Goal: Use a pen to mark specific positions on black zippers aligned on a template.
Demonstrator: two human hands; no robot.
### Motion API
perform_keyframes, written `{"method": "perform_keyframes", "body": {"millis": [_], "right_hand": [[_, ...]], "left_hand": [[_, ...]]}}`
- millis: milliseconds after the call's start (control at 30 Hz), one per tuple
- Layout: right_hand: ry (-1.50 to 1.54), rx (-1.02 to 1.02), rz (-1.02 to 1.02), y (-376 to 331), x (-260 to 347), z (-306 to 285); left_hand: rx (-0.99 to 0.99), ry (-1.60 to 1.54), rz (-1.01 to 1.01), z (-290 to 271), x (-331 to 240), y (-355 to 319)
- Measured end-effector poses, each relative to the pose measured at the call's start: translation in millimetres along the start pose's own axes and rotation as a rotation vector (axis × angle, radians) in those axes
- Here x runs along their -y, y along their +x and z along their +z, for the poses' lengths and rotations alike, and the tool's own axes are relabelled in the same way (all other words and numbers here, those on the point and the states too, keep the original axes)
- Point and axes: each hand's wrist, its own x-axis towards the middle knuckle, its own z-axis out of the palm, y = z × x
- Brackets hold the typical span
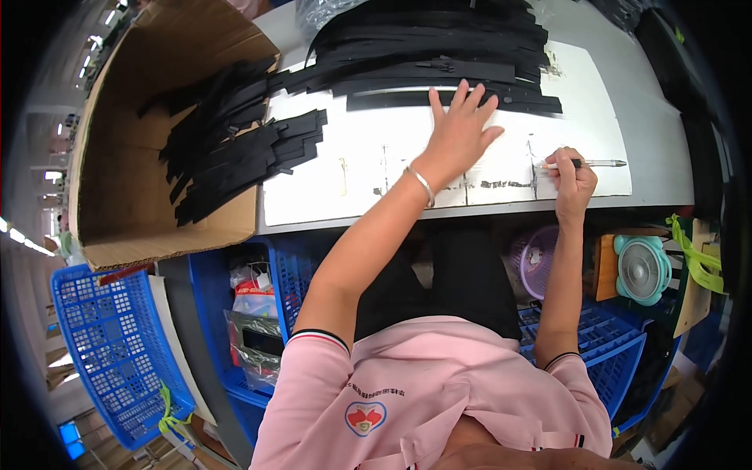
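My left hand (462, 135) is spread out, its fingertips at a flat black strip (392, 100) that lies crosswise on a white board (313, 188). Beyond that strip a large pile of similar black strips (423, 47) covers the far part of the board. My right hand (574, 178) is closed round a pen (603, 163) with a clear barrel, close to the board's right end. Dark lines and smudges mark the board between my hands and its near edge.
To the left, a cardboard box (117, 180) lies with its opening toward the board, black strips (235, 149) spilling out of it. Blue plastic baskets (125, 352) stand lower left. Below the table at right are a small turquoise fan (642, 270) and a purple basket (535, 262).
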Motion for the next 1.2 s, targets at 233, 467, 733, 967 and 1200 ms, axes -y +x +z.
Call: {"method": "perform_keyframes", "body": {"millis": [233, 467, 733, 967, 1200], "right_hand": [[0.025, -0.040, 0.039, 2.0, -8.2, -1.0], [0.001, -0.049, 0.000, 3.2, -9.3, -3.0], [-0.011, -0.036, 0.022, 3.7, -12.8, -1.1], [-0.046, -0.003, 0.050, 0.0, 3.7, 1.7], [-0.629, 0.132, -0.486, -50.0, 24.0, 49.1]], "left_hand": [[-0.118, -0.070, -0.066, -38.3, 24.3, -61.8], [-0.521, 0.379, -0.444, -121.5, 120.0, -181.7], [-0.489, 0.401, -0.474, -145.1, 123.0, -188.6], [-0.280, 0.010, -0.100, -62.7, 28.1, -103.7], [-0.273, -0.310, -0.009, -14.5, -28.6, -50.0]]}}
